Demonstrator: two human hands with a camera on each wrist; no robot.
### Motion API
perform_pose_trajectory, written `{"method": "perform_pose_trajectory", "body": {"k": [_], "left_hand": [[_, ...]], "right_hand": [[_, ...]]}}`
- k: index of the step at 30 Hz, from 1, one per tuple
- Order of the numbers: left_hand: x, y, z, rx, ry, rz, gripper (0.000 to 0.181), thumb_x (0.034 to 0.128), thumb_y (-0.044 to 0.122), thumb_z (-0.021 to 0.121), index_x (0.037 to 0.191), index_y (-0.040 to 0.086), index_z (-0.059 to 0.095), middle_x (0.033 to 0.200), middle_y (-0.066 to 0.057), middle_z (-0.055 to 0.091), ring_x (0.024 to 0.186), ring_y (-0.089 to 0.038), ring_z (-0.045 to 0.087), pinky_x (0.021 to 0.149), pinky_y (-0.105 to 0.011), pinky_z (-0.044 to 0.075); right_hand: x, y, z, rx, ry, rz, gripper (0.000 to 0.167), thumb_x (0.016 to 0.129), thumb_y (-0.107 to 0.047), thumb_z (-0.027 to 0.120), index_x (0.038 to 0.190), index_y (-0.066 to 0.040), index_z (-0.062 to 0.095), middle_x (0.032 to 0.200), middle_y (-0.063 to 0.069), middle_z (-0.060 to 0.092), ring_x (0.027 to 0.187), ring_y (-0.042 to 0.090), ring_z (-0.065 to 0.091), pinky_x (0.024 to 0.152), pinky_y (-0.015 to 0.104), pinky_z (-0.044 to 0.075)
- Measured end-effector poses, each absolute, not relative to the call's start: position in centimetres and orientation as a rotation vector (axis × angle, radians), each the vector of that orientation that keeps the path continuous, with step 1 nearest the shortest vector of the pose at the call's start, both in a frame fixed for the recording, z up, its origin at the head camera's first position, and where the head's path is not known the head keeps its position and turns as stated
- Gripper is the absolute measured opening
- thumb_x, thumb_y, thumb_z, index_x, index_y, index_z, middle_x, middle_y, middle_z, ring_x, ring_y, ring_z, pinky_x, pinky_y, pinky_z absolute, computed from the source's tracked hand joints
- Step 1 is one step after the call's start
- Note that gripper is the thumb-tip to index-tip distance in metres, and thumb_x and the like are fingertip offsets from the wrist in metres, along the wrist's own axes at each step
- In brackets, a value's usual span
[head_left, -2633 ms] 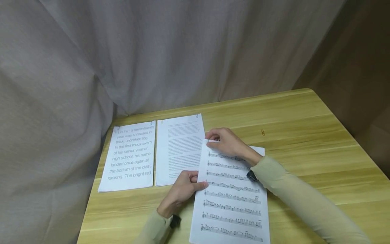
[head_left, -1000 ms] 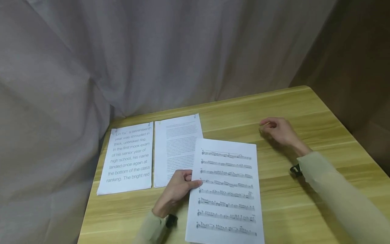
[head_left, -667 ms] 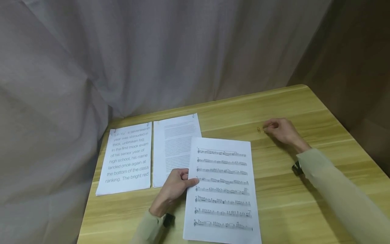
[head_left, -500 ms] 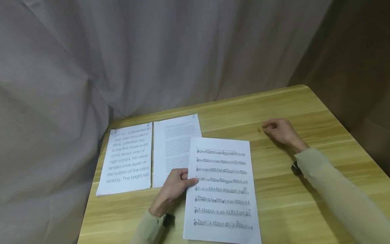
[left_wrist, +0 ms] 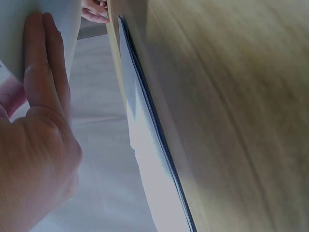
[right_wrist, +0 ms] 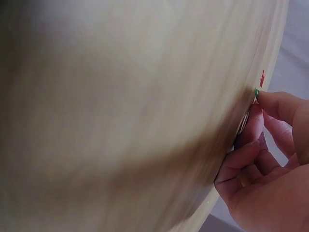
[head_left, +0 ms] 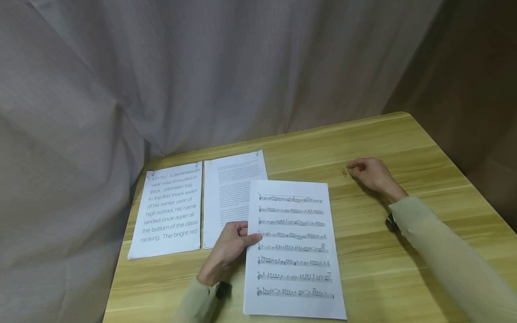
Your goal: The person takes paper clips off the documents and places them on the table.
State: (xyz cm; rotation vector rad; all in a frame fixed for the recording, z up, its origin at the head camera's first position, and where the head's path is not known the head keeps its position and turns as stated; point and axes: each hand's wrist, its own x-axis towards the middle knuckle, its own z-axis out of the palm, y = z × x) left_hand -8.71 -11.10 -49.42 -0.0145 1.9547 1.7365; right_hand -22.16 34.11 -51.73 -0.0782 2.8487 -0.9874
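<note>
My left hand (head_left: pixel 228 246) holds a stack of sheet music (head_left: pixel 292 255) by its left edge, thumb on top. In the left wrist view, straight fingers (left_wrist: pixel 43 72) lie under the paper. My right hand (head_left: pixel 373 176) is at the table on the right, its thumb and finger pinching a small green paper clip (right_wrist: pixel 257 94). Just left of those fingertips an orange-red paper clip (head_left: pixel 344 172) lies on the wood. Thin wire loops (right_wrist: pixel 244 122) show below the fingers in the right wrist view; what they belong to I cannot tell.
Two stacks of printed pages lie side by side at the left: a large-print stack (head_left: pixel 171 211) and a small-print stack (head_left: pixel 234 193), with clips at their top corners. The sheet music overlaps the small-print stack. A grey curtain (head_left: pixel 222 67) hangs behind the wooden table (head_left: pixel 424 188).
My right hand has left the sheet music's top-left corner and moved right to the orange-red clip. The clip seen at that corner no longer shows there. The sheet music has shifted slightly left.
</note>
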Motion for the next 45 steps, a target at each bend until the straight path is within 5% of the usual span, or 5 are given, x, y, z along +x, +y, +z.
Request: {"method": "perform_pose_trajectory", "body": {"k": [10,19,30,41,45], "left_hand": [[-9.2,-11.0,-49.2,-0.014,1.955,1.744,0.03,0.0963,-0.001,0.074,0.125,-0.009,0.072,0.106,-0.023,0.083,0.09,-0.026,0.086,0.08,-0.031,0.069],[-9.8,-10.5,-48.6,-0.093,2.001,1.772,0.028,0.0976,0.002,0.074,0.124,-0.006,0.074,0.106,-0.021,0.084,0.088,-0.027,0.086,0.078,-0.032,0.069],[-13.5,-8.6,-48.1,-0.164,2.077,1.808,0.026,0.0992,0.001,0.073,0.125,-0.003,0.075,0.107,-0.02,0.084,0.088,-0.025,0.085,0.075,-0.031,0.069],[-17.0,-6.3,-48.4,-0.153,2.139,1.781,0.029,0.1003,0.008,0.073,0.129,0.002,0.075,0.11,-0.016,0.085,0.094,-0.024,0.085,0.081,-0.028,0.067],[-17.9,-5.4,-48.6,-0.152,2.18,1.743,0.027,0.1016,0.011,0.073,0.128,0.005,0.077,0.107,-0.013,0.086,0.087,-0.018,0.083,0.074,-0.024,0.061]], "right_hand": [[-21.7,33.7,-51.2,-0.003,2.874,-1.083,0.041,0.111,-0.028,0.062,0.137,0.002,0.069,0.121,0.028,0.074,0.104,0.035,0.069,0.078,0.029,0.051],[-16.4,29.2,-48.5,0.117,2.567,-1.492,0.048,0.113,-0.032,0.061,0.145,0.003,0.064,0.119,0.019,0.076,0.083,0.01,0.067,0.068,0.026,0.059],[-11.8,26.7,-49.8,0.085,2.276,-1.517,0.053,0.112,-0.025,0.063,0.145,0.016,0.057,0.11,0.018,0.079,0.086,0.015,0.071,0.073,0.027,0.065],[-11.0,28.0,-50.1,0.114,2.262,-1.527,0.047,0.107,-0.024,0.07,0.134,0.015,0.065,0.098,0.003,0.082,0.074,0.009,0.066,0.066,0.026,0.057],[-11.4,28.6,-49.8,0.168,2.332,-1.485,0.046,0.105,-0.024,0.072,0.13,0.014,0.065,0.095,0.003,0.081,0.076,0.011,0.066,0.066,0.027,0.055]]}}
